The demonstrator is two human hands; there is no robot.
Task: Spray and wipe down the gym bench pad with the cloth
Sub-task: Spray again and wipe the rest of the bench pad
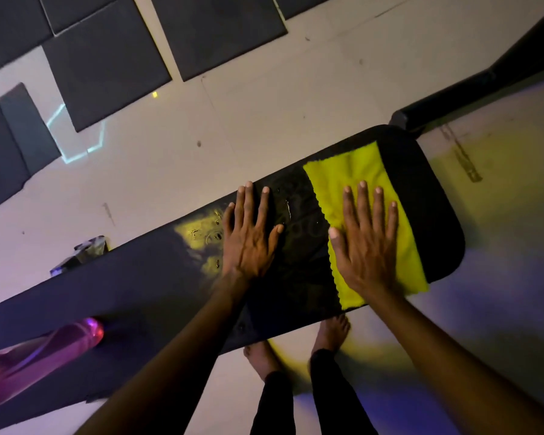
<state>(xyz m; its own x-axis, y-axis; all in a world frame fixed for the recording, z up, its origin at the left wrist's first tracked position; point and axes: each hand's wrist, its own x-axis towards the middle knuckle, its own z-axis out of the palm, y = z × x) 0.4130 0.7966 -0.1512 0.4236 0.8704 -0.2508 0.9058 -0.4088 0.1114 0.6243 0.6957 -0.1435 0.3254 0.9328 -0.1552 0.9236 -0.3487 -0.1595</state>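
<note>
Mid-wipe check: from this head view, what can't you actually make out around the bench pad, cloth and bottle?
- Translucent pink spray bottle: its top is cut off by the left edge; blurred.
- Black gym bench pad: the surface under the yellow microfibre cloth and both flat hands, left hand, right hand, is hidden; its left end runs out of frame.
- Shiny object behind the pad: half hidden, too dark to identify.

The pink bottle (41, 356) is blurred and cut by the left edge (its nozzle unseen); cloth (368, 183) is partly hidden under the right hand (369, 246).
</note>
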